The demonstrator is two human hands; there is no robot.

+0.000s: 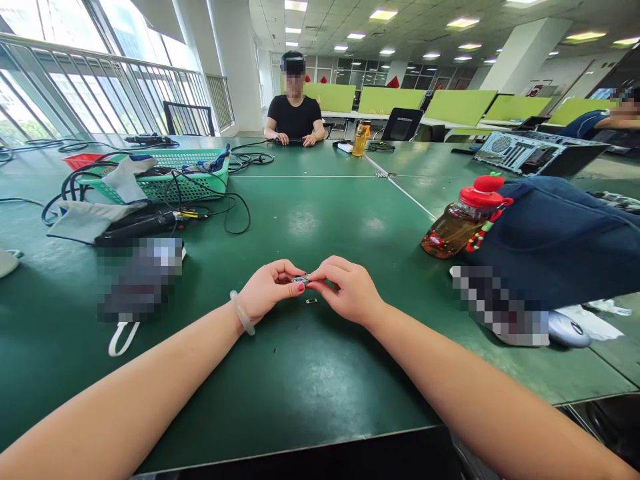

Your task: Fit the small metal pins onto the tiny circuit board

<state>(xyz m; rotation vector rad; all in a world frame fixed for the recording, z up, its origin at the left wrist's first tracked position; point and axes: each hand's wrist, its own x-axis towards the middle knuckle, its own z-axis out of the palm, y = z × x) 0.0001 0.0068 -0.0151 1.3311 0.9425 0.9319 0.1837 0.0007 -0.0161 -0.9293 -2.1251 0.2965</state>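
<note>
Between both hands, just above the green table (280, 373), is a small grey, patterned piece (301, 279), too small to name. My left hand (267, 288), with a pale bangle (242, 313) at the wrist, pinches it between thumb and fingers. From the other side, the closed fingertips of my right hand (350, 288) meet the piece's right end; the fingers partly cover it. A tiny white and dark part (311, 301) lies on the table right below the hands.
To the left are a green basket (195, 187) with cables and gloves, and a blurred phone-like thing (145, 280). On the right stand a red-capped bottle (457, 223), a dark blue bag (565, 240) and a mouse (569, 329). A person (295, 110) sits opposite.
</note>
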